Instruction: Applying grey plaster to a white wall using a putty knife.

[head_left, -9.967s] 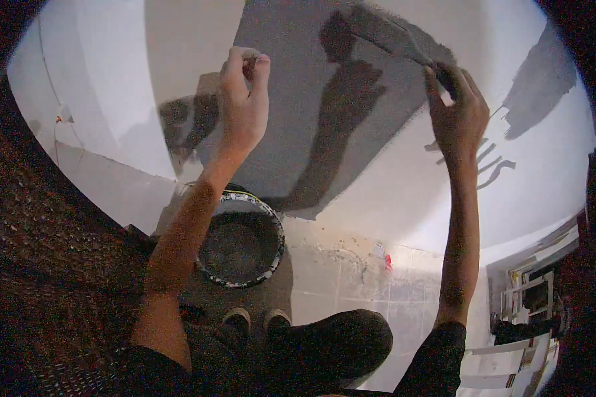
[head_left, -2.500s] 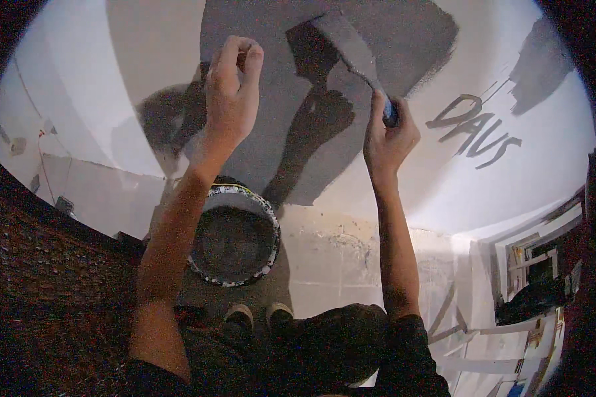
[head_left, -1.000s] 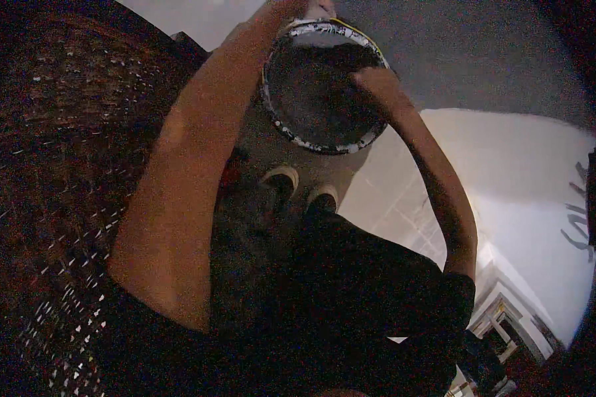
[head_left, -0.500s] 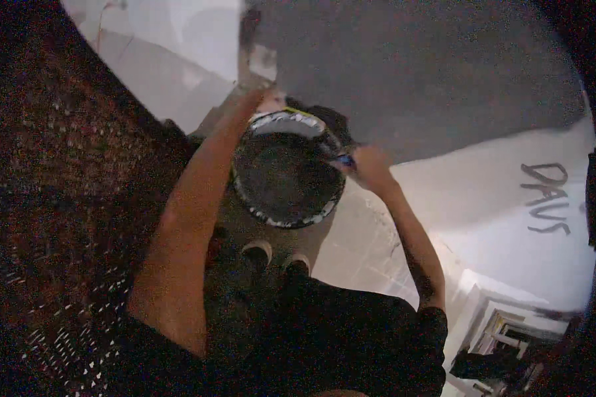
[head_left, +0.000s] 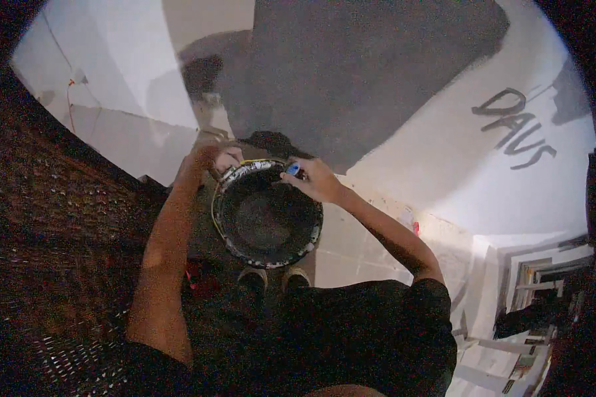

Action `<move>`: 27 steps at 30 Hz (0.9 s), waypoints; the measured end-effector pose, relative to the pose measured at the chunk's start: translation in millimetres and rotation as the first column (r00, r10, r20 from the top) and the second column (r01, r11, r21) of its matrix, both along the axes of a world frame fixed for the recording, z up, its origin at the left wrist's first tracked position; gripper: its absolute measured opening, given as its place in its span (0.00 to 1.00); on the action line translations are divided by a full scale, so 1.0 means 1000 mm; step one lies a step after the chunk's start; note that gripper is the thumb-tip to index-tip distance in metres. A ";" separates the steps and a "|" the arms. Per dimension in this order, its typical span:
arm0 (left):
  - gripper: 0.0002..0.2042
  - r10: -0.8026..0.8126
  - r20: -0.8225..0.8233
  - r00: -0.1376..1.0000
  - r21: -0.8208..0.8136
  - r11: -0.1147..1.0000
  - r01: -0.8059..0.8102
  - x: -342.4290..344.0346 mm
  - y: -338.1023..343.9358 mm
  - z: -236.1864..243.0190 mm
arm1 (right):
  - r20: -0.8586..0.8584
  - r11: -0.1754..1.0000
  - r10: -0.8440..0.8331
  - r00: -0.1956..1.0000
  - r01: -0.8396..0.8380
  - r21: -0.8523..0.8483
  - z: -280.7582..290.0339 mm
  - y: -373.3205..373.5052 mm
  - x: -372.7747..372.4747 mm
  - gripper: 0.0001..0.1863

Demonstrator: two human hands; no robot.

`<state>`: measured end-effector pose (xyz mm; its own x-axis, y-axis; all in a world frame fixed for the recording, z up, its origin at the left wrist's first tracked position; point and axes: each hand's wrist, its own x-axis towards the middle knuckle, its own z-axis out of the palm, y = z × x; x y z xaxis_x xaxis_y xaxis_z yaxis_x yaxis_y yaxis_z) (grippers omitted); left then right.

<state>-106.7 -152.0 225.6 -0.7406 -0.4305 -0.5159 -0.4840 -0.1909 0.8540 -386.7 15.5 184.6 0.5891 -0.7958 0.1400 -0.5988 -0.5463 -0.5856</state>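
Observation:
A dark round bucket point(head_left: 222, 228) with white-smeared rim and dark contents stands before my shoes. At its far left rim is my left hand point(head_left: 225, 159), fingers curled; what they hold is too dim to make out. A pale, blurred piece point(head_left: 215, 109) shows just beyond that hand. My right hand point(head_left: 318, 180) is closed over the far right rim, gripping a tool with a blue handle point(head_left: 293, 170). The tool's working end is lost in the dark of the bucket. A thin yellow line point(head_left: 213, 210) follows the bucket's left side.
Behind the bucket rises a wall with a large dark grey coated patch point(head_left: 371, 73). Dark painted marks point(head_left: 516, 126) stand on the white wall at right. An orange cord point(head_left: 71, 102) hangs at left. A framed opening point(head_left: 543, 284) lies at lower right.
The view has shifted, so the bucket sits lower and further left. My right hand has moved from the bucket's right side to its far rim, the blue-handled tool still in it.

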 end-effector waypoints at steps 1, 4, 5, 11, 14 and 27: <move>0.22 -0.011 -0.007 1.000 0.032 0.999 0.011 0.003 0.001 -0.006 | -0.014 0.998 -0.021 1.000 0.020 -0.066 0.001 0.005 0.001 0.17; 0.22 -0.037 -0.028 0.999 0.121 0.992 0.040 0.011 0.004 -0.021 | 0.103 0.991 -0.028 0.994 0.041 -0.130 0.006 0.012 0.003 0.17; 0.22 -0.044 -0.035 0.998 0.150 0.987 0.048 0.014 0.006 -0.026 | 0.107 0.990 -0.035 0.994 0.049 -0.134 0.010 0.016 0.000 0.17; 0.21 -0.045 -0.088 0.995 0.319 0.945 0.071 0.028 0.027 -0.060 | 0.039 0.978 -0.098 0.994 0.103 -0.183 0.020 0.034 -0.009 0.18; 0.25 0.115 0.345 0.931 -0.090 0.992 -0.089 -0.004 0.028 -0.122 | 0.101 0.967 -0.041 0.994 0.065 -0.248 -0.027 0.024 -0.021 0.18; 0.24 0.400 0.067 0.914 -0.235 0.897 -0.375 -0.025 0.018 -0.100 | 0.197 0.938 -0.334 0.922 0.303 0.168 0.019 0.027 -0.051 0.14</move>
